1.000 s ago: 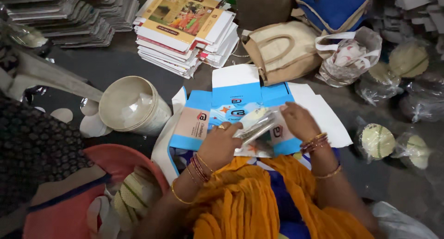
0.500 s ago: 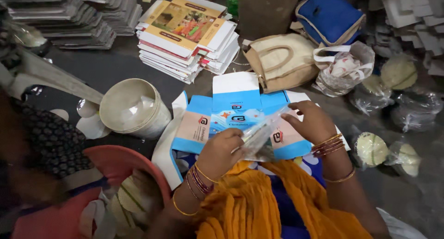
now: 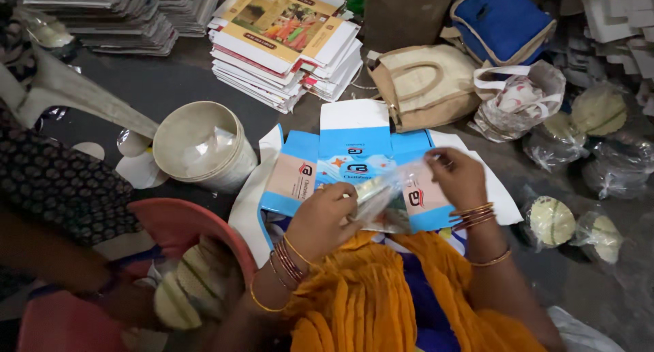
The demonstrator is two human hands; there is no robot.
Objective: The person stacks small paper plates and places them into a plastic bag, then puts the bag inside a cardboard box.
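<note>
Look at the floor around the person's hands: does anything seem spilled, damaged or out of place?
Nothing looks spilled or broken. The left hand and right hand hold a clear plastic bag over a flattened blue carton. Bagged round items lie loose on the floor at the right, scattered not stacked, and the pile of printed sheets sits fanned unevenly.

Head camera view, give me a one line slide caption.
Both hands, left hand and right hand, hold a clear plastic bag over a flattened blue carton.
</note>
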